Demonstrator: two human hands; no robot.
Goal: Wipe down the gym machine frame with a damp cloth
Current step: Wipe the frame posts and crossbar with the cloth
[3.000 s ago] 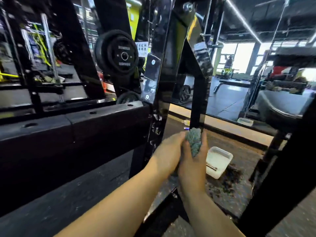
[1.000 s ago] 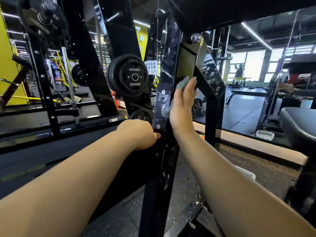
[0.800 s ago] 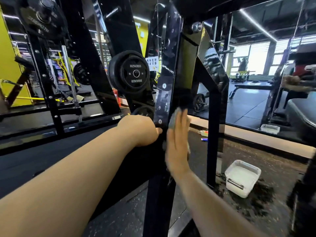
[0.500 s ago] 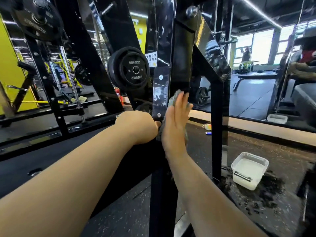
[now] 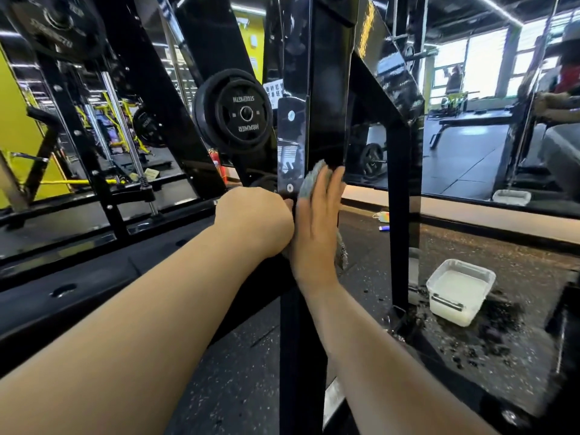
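Observation:
A glossy black upright post of the gym machine frame (image 5: 326,89) rises through the middle of the view. My right hand (image 5: 317,227) lies flat against its right face, fingers pointing up, pressing a grey-green cloth (image 5: 312,180) to the metal. The cloth shows above my fingertips and a bit beside my palm; the rest is hidden under the hand. My left hand (image 5: 254,221) is curled in a fist on the post's left edge, just below a small black label plate (image 5: 291,146).
A white plastic tub of milky water (image 5: 458,290) sits on the wet speckled rubber floor at the right, beside a thinner frame leg (image 5: 400,221). A black weight plate (image 5: 238,113) hangs left of the post. A mirror wall runs behind; a low black beam (image 5: 94,277) crosses at left.
My right hand with the cloth slid down the post from high up, rose a little, then settled slightly lower. The left fist stayed on the post's edge.

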